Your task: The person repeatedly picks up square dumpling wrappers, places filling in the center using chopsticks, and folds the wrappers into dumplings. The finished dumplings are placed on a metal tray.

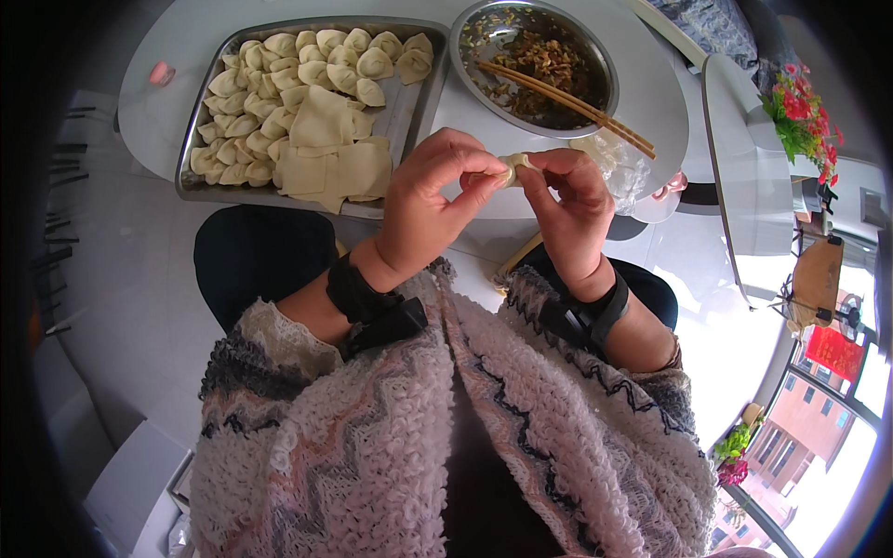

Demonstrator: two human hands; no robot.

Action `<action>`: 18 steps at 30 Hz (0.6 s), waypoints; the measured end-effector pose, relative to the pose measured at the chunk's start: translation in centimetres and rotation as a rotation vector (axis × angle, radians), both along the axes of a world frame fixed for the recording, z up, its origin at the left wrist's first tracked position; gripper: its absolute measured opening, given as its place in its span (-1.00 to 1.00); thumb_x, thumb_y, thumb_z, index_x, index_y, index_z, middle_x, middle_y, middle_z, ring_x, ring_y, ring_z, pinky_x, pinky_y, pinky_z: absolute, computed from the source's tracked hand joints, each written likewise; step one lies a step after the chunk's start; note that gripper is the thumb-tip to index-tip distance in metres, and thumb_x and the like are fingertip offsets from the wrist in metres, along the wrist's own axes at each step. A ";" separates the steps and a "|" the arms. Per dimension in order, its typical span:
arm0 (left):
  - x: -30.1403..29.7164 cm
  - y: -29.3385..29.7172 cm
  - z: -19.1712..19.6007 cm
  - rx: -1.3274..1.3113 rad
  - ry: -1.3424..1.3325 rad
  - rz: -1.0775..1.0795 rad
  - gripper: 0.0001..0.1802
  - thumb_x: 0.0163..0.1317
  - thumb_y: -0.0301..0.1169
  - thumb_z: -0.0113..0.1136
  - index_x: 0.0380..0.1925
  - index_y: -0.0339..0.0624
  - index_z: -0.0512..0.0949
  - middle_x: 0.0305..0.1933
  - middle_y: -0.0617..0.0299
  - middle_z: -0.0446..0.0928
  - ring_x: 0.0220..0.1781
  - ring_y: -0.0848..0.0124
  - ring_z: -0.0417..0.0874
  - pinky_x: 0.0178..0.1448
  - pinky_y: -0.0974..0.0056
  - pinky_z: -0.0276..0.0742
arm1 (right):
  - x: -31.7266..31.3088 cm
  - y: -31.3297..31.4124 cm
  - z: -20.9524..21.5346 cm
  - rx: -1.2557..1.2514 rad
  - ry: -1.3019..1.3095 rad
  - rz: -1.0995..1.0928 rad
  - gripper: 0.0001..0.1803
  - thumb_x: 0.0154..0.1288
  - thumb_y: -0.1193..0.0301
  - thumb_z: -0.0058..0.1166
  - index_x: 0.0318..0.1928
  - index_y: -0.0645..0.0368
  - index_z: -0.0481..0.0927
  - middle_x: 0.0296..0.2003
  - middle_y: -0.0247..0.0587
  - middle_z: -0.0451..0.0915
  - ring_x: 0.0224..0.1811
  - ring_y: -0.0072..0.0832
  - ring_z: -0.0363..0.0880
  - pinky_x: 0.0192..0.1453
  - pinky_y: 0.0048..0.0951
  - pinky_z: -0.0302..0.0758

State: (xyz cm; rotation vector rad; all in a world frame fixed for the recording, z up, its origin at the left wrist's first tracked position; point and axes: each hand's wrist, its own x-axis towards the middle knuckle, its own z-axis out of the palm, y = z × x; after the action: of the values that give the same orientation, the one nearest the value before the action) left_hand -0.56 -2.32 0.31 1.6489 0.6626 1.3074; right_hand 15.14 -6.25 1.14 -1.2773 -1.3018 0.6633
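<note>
Between my two hands is a small, pale folded wonton (513, 167), pinched at both sides. My left hand (437, 200) grips its left end with thumb and forefinger. At its right end, the thumb and fingers of my right hand (569, 200) press the dough; the fingers partly cover it. To the left lies a metal tray (406, 121) with rows of folded wontons (244, 130) and a stack of flat, square wrappers (321, 149). Beyond my right hand stands a steel bowl (606, 88) of chopped filling (535, 60), with wooden chopsticks (567, 107) laid across it.
Crumpled clear plastic (619, 172) lies on the white table (665, 84) beside the bowl, near my right hand. A small pink object (162, 73) rests left of the tray. Dark chair seats (256, 260) sit below the table edge. Red flowers (805, 116) stand at the far right.
</note>
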 end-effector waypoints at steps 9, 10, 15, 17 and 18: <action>-0.1 0.4 0.3 0.182 0.215 0.041 -0.79 0.01 -0.69 0.23 -0.34 -0.20 0.57 -0.36 0.26 0.47 -0.43 0.49 0.50 -0.38 0.41 0.43 | 0.0 -0.1 0.3 -0.158 0.176 0.063 -0.87 0.14 0.63 0.15 -0.25 0.31 0.57 -0.35 -0.28 0.58 -0.39 -0.64 0.53 -0.27 -0.65 0.49; 0.0 0.4 0.2 0.138 0.161 0.035 -0.80 0.01 -0.69 0.23 -0.34 -0.20 0.57 -0.36 0.25 0.46 -0.42 0.49 0.50 -0.38 0.41 0.43 | 0.1 -0.1 0.2 -0.229 0.282 0.090 -0.86 0.16 0.62 0.13 -0.23 0.32 0.56 -0.34 -0.29 0.58 -0.38 -0.65 0.53 -0.26 -0.66 0.49; 0.0 0.4 0.0 0.032 0.085 -0.019 -0.81 0.03 -0.68 0.22 -0.34 -0.20 0.57 -0.35 0.24 0.45 -0.42 0.48 0.50 -0.38 0.41 0.43 | 0.6 0.0 -0.1 -0.259 0.341 0.169 -0.83 0.27 0.58 0.06 -0.12 0.32 0.49 -0.26 -0.29 0.54 -0.34 -0.65 0.48 -0.23 -0.65 0.45; 0.0 0.4 0.2 0.075 0.121 -0.013 -0.81 0.03 -0.69 0.21 -0.34 -0.20 0.57 -0.34 0.24 0.45 -0.43 0.48 0.50 -0.39 0.41 0.42 | 0.5 -0.1 -0.1 -0.224 0.343 0.154 -0.84 0.25 0.59 0.07 -0.14 0.32 0.50 -0.28 -0.30 0.56 -0.34 -0.66 0.49 -0.24 -0.66 0.46; 0.0 0.4 0.2 0.082 0.131 -0.015 -0.81 0.04 -0.69 0.21 -0.34 -0.20 0.57 -0.33 0.24 0.45 -0.43 0.48 0.49 -0.40 0.42 0.42 | 0.4 -0.1 -0.2 -0.211 0.349 0.143 -0.84 0.24 0.60 0.08 -0.16 0.33 0.51 -0.29 -0.30 0.57 -0.35 -0.67 0.51 -0.25 -0.66 0.47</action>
State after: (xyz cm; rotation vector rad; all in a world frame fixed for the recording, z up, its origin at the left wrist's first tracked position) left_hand -0.52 -1.95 0.55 1.8145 0.6808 1.2383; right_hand 15.56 -6.38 0.98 -1.1765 -1.0598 1.0964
